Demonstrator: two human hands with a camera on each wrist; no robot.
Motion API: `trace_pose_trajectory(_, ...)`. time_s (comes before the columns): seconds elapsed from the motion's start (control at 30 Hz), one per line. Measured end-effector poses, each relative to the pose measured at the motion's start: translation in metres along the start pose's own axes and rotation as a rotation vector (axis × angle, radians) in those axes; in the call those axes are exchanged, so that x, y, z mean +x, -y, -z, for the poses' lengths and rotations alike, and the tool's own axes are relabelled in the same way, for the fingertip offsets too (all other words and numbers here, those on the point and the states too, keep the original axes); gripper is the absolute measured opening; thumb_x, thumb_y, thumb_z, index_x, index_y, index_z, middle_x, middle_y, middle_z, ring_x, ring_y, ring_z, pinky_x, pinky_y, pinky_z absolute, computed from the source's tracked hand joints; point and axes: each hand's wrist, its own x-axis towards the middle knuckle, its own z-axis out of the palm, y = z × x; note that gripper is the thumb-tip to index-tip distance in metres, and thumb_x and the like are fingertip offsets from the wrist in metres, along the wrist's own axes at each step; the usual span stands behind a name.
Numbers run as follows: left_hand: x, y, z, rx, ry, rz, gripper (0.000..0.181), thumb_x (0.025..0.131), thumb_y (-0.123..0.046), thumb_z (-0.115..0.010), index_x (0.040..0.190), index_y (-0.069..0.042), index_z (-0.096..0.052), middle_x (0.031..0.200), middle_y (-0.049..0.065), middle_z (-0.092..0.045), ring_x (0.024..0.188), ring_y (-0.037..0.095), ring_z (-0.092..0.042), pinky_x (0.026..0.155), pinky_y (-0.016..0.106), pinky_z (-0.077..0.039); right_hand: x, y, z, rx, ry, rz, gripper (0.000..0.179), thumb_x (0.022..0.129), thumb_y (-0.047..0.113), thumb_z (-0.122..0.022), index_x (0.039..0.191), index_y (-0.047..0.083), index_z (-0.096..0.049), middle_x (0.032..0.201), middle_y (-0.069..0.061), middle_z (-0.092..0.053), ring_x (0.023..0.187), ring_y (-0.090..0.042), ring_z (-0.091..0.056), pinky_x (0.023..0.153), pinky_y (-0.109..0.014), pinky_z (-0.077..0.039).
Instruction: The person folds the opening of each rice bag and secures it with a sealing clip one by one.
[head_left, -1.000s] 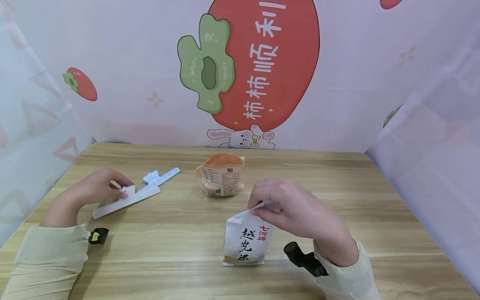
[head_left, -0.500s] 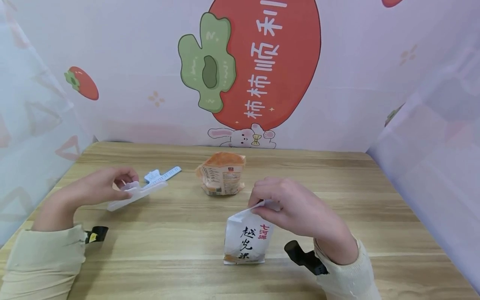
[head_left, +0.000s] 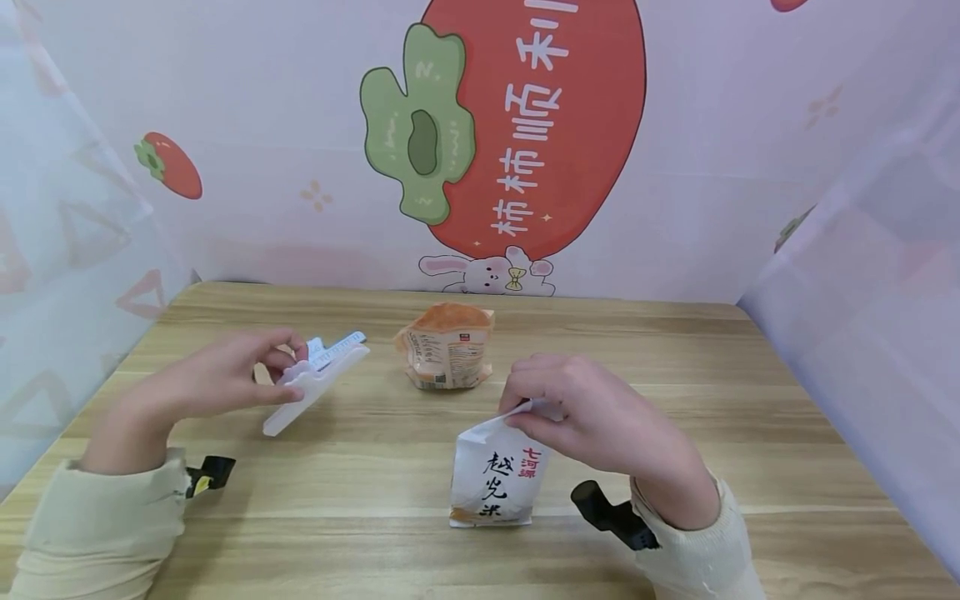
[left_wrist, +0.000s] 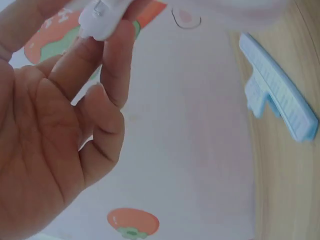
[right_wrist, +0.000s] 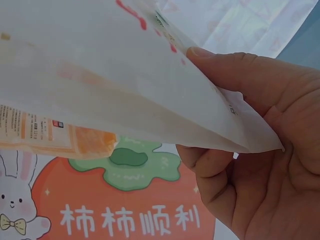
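Fingers (left_wrist: 117, 65) pinching slim plastic clip (head_left: 318, 387), creased paper bag (head_left: 493, 477)

White clip (head_left: 318, 387), long-barred, pinched by left hand (head_left: 240, 371), raised at left, slanting from near left to far right. White bag (head_left: 495, 471), black and red characters, upright, near centre, top pinched by right hand (head_left: 581, 412).

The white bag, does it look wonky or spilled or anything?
A little wonky: the white bag stands on the table, but its top edge slants up to where the right hand pinches it. I see nothing spilled.
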Motion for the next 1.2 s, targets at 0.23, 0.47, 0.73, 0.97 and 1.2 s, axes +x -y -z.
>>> trace_pose_trajectory(0.23, 0.005, -0.019, -0.009, 0.009, 0.016, -0.104, 0.022, 0.088, -0.023, -0.076, 0.108, -0.02, -0.069, 0.087, -0.016, -0.067, 0.073, 0.001, -0.054, 0.06, 0.022, -0.048, 0.0, 0.001, 0.001, -0.001, 0.003, -0.008, 0.016, 0.086, 0.0, -0.074, 0.084, 0.015, -0.069, 0.08, 0.009, -0.061, 0.076, -0.001, -0.055, 0.066, -0.019, -0.052)
trace_pose_trajectory(0.47, 0.008, -0.034, -0.02, -0.013, -0.019, -0.178, 0.015, 0.088, -0.021, -0.076, 0.101, -0.024, -0.069, 0.081, -0.017, -0.063, 0.07, 0.001, -0.052, 0.055, 0.02, -0.042, 0.0, 0.001, 0.0, 0.003, 0.002, -0.004, 0.016, 0.086, 0.0, -0.074, 0.084, 0.015, -0.069, 0.079, 0.009, -0.06, 0.076, -0.001, -0.054, 0.066, -0.019, -0.052)
trace_pose_trajectory(0.73, 0.014, -0.045, -0.032, -0.084, 0.041, -0.254, 0.013, 0.089, -0.016, -0.074, 0.099, -0.021, -0.067, 0.079, -0.017, -0.066, 0.072, 0.002, -0.053, 0.053, 0.02, -0.041, 0.0, 0.001, 0.0, -0.009, -0.002, 0.001, 0.014, 0.086, 0.001, -0.074, 0.084, 0.015, -0.069, 0.079, 0.009, -0.06, 0.076, -0.001, -0.054, 0.066, -0.019, -0.051)
trace_pose_trajectory(0.97, 0.017, -0.055, -0.041, -0.163, 0.046, -0.341, 0.016, 0.088, -0.017, -0.077, 0.097, -0.022, -0.064, 0.081, -0.015, -0.066, 0.066, 0.003, -0.051, 0.048, 0.02, -0.039, -0.001, 0.001, 0.0, -0.011, -0.003, -0.005, 0.014, 0.086, 0.001, -0.074, 0.085, 0.014, -0.069, 0.079, 0.009, -0.06, 0.076, -0.001, -0.054, 0.066, -0.019, -0.052)
trace_pose_trajectory(1.2, 0.016, -0.065, -0.048, -0.19, 0.011, -0.329, 0.018, 0.086, -0.02, -0.078, 0.102, -0.021, -0.07, 0.087, -0.013, -0.067, 0.067, 0.003, -0.051, 0.053, 0.02, -0.044, 0.0, 0.001, 0.0, -0.011, -0.003, 0.004, 0.014, 0.086, 0.001, -0.074, 0.085, 0.014, -0.069, 0.079, 0.009, -0.06, 0.075, -0.001, -0.053, 0.065, -0.019, -0.051)
